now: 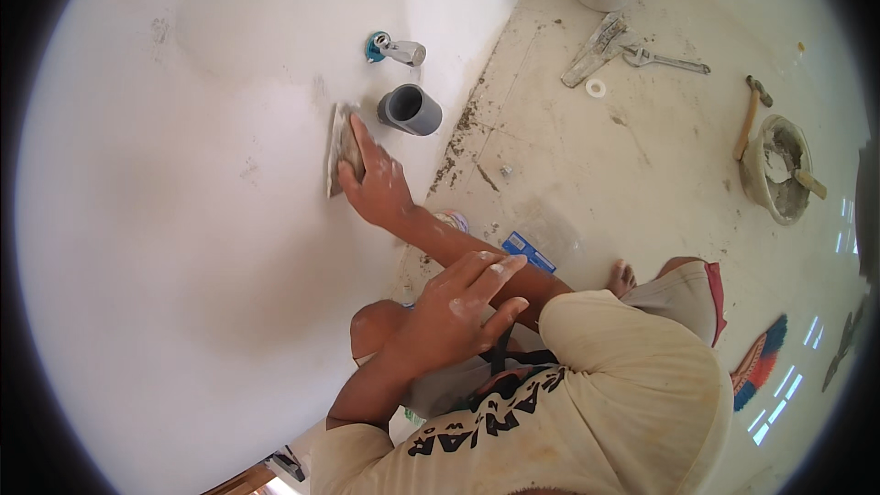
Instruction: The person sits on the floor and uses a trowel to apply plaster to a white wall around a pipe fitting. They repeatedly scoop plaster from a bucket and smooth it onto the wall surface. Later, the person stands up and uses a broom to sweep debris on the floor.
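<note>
Nearest, the left hand (463, 307) is being held loose over the knee, fingers (500, 268) apart and gripping nothing. Further out, a trowel (341, 148) is being pressed flat against the white wall (183, 220) by the right hand (374, 185), fingers spread along its blade. Just beyond, a grey pipe (410, 110) and a tap (396, 49) are sticking out of the wall.

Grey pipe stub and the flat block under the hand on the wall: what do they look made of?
The short grey pipe stub looks like plastic: even matt grey, smooth, with a thick cut rim. The flat grey-brown block pressed to the white wall by the right hand may be a sanding block or float; its material cannot be told.
</note>
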The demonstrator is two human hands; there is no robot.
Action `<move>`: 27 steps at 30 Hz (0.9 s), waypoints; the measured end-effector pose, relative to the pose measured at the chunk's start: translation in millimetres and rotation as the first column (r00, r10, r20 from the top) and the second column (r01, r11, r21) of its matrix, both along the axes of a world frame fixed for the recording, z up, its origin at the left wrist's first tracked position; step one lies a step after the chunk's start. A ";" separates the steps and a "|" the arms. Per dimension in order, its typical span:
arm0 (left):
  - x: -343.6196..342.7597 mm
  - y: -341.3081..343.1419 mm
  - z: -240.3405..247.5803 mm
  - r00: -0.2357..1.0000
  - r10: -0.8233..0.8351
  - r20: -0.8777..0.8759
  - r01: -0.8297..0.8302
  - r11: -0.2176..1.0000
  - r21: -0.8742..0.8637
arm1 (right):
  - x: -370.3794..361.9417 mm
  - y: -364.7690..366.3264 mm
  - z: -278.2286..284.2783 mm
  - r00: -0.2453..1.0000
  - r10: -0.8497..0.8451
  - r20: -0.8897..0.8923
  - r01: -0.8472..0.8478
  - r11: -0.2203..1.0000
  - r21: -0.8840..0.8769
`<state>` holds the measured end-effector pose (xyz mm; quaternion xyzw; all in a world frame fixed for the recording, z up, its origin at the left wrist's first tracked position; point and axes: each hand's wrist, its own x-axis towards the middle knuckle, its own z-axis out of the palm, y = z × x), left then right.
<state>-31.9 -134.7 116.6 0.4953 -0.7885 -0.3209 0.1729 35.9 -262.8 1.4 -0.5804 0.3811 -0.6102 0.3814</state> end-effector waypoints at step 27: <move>61.2 -88.5 21.7 0.834 0.535 -0.135 -0.528 0.706 -0.472 | 6.6 45.3 -58.2 0.962 0.272 0.039 -0.274 0.941 0.201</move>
